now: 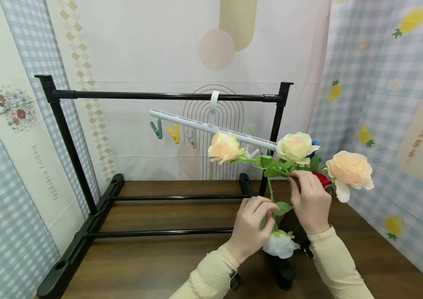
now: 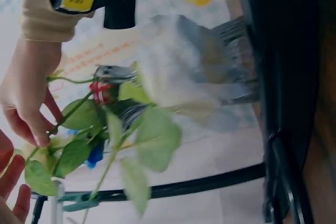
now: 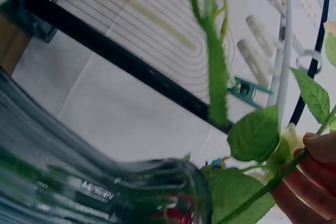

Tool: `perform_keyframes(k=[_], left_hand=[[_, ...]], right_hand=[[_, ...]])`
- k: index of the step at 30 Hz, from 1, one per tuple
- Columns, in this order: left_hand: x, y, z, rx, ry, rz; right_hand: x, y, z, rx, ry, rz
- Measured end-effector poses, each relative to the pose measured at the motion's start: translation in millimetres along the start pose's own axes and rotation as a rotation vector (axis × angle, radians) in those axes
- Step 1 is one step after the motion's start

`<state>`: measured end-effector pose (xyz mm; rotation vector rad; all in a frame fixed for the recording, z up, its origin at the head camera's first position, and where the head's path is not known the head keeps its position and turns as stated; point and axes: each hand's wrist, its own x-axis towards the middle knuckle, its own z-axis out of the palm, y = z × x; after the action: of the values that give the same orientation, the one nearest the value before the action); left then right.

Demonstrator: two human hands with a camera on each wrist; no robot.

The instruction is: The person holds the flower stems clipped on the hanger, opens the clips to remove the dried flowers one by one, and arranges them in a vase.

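Observation:
My right hand (image 1: 310, 201) pinches a green flower stem (image 3: 278, 179) between thumb and fingers, under a pale yellow rose (image 1: 296, 147). Lower and to the left is my left hand (image 1: 254, 222), fingers loosely bent; its fingertips (image 2: 21, 203) show nothing between them in the left wrist view. A white rose (image 1: 280, 245) hangs head down beside it on a leafy stem. One peach rose (image 1: 223, 147) lies in front of the hanger (image 1: 185, 120), and another peach rose (image 1: 350, 170) is at the right. A red rose (image 1: 322, 179) is partly hidden behind my right hand.
The hanger hooks over a black rack's top bar (image 1: 140, 96), its right end tilted down. Green (image 1: 156, 128), yellow (image 1: 174, 133) and grey clips (image 1: 190, 139) hang from it. A clear glass vessel (image 3: 105, 166) is close in the right wrist view. Patterned cloths surround the wooden table (image 1: 159, 265).

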<state>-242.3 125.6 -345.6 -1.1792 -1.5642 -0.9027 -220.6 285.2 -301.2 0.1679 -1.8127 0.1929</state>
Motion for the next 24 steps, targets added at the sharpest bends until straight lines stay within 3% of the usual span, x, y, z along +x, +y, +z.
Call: perform_keyframes(k=[3,8,16,19,24], left_hand=[[-2.8,3.1,6.9,-0.023,-0.086,-0.039],[1.5,7.6,15.7,-0.043,-0.210,-0.038],[4.2,12.5,35.2,-0.010,-0.142,0.001],[0.9,16.1,41.3,-0.018,-0.167,-0.040],[-0.1,18.3,51.1,-0.026,-0.254,-0.176]], right_hand=[[1,6,-3,0.016,-0.020,0.030],[7,16,-8,0.055,-0.042,0.070],[18,30,-19,0.129,-0.029,0.156],[19,33,-24,0.141,-0.013,0.189],[24,37,-29,0.170,0.010,0.219]])
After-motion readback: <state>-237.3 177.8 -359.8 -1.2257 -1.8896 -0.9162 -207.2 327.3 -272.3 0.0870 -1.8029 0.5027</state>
